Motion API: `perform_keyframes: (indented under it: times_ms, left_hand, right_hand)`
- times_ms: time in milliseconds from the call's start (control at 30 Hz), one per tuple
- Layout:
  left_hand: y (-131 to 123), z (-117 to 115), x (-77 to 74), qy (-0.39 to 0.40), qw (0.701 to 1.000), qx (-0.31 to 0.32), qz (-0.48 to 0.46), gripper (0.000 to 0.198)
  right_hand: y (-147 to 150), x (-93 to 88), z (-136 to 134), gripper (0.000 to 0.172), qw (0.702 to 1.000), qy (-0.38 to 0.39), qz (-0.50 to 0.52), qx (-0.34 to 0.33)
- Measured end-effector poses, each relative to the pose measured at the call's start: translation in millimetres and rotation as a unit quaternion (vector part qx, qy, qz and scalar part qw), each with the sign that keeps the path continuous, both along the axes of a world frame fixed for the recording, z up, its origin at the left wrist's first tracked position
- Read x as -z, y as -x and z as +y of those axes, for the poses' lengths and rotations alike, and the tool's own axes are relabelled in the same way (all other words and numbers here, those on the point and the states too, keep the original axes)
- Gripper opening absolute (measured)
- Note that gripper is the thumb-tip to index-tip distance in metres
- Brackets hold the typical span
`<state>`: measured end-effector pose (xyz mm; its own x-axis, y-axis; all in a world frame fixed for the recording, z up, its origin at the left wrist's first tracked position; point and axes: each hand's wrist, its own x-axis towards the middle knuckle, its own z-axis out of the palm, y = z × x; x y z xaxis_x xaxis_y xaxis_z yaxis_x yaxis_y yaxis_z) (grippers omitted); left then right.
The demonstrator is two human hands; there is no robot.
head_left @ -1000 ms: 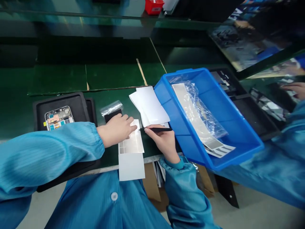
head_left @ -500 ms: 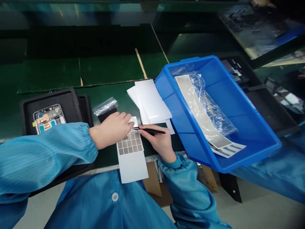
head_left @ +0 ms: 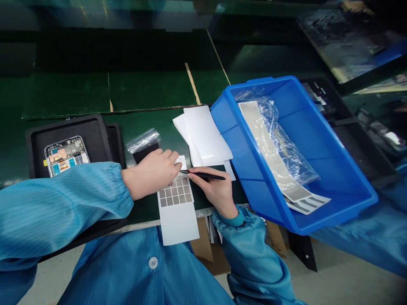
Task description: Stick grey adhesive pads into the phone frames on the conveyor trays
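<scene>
Right hand (head_left: 213, 191) grips one pair of tweezers (head_left: 206, 175); curled left hand (head_left: 151, 174) touches one grey-gridded sheet (head_left: 175, 197).

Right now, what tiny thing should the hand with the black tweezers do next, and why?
Probably the black tweezers in the right hand should lift the small white square gently, because their tip sits right beside it, and the left hand is pressing on the sheet of grey pads.
</scene>
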<state>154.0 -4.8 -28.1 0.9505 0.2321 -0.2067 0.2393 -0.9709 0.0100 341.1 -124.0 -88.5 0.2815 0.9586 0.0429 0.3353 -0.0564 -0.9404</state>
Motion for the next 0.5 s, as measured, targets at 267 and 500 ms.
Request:
perform_keyframes:
  times_ms: [267, 500]
  left_hand:
    - [1.0, -0.5, 0.1, -0.001, 1.000, -0.003, -0.001, 0.035]
    - [-1.0, 0.4, -5.8, 0.024, 1.000, -0.019, 0.008, 0.045]
  right_hand:
    - [-1.3, -8.2, 2.5, 0.014, 1.000, 0.020, 0.008, 0.016]
    - [-5.3, -10.1, 3.3, 0.012, 0.998, 0.004, 0.021, 0.058]
